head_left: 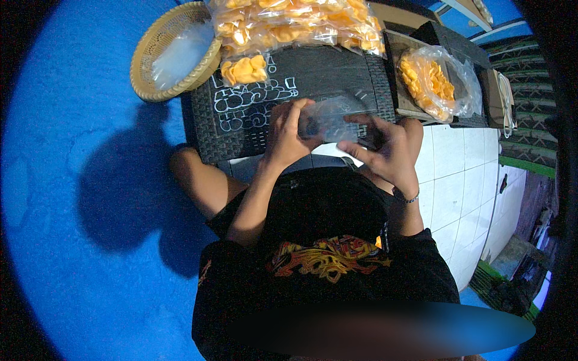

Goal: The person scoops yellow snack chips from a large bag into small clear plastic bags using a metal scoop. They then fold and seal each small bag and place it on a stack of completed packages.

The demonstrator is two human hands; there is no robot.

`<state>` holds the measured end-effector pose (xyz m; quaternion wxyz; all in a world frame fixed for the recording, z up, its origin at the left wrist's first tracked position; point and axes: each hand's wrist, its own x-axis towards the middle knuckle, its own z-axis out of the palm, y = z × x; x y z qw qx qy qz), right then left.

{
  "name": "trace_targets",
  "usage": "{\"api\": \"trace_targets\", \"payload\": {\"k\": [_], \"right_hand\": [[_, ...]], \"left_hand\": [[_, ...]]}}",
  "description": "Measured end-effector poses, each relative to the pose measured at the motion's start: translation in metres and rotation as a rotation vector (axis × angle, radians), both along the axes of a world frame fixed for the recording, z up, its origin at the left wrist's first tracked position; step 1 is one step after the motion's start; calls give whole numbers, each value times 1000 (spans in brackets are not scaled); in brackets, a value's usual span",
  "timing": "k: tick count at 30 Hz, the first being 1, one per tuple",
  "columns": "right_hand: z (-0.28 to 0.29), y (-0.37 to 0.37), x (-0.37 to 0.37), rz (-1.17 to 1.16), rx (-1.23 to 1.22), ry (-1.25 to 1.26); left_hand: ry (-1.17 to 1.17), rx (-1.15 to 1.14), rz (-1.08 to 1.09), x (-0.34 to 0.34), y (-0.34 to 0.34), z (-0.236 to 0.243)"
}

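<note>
A clear plastic bag [330, 120], seemingly with nothing in it, is held up between my hands over the near edge of a black woven table [373, 78]. My left hand [290, 133] grips its left side, thumb below and fingers above. On its right side is my right hand [391, 147], slightly blurred, the thumb and curled fingers around the bag's edge. Beyond the left hand, a small filled bag of orange-yellow chips [244, 70] lies on the table, next to white looping drawings [256, 102] on the dark top.
Many filled chip bags [295, 24] are piled along the table's far side. At the far left stands a tan woven basket [141, 75] containing clear bags. A large open bag of loose chips [427, 81] sits to the right. White floor tiles [448, 156] adjoin a blue surface [54, 150] at left.
</note>
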<state>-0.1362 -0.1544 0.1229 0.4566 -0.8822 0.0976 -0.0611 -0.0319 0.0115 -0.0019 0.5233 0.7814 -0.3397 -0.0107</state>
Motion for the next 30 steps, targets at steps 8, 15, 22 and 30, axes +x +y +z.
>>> {"api": "trace_targets", "payload": {"k": [8, 15, 22, 30], "right_hand": [[-3, -4, -6, 277, 26, -61], [7, -18, 0, 425, -175, 21], [6, -18, -2, 459, -356, 58], [24, -9, -1, 414, -217, 86]], "left_hand": [[218, -118, -152, 8, 7, -15], [416, -291, -339, 8, 11, -13], [491, -232, -403, 9, 14, -4], [295, -275, -396, 11, 11, -4]]}}
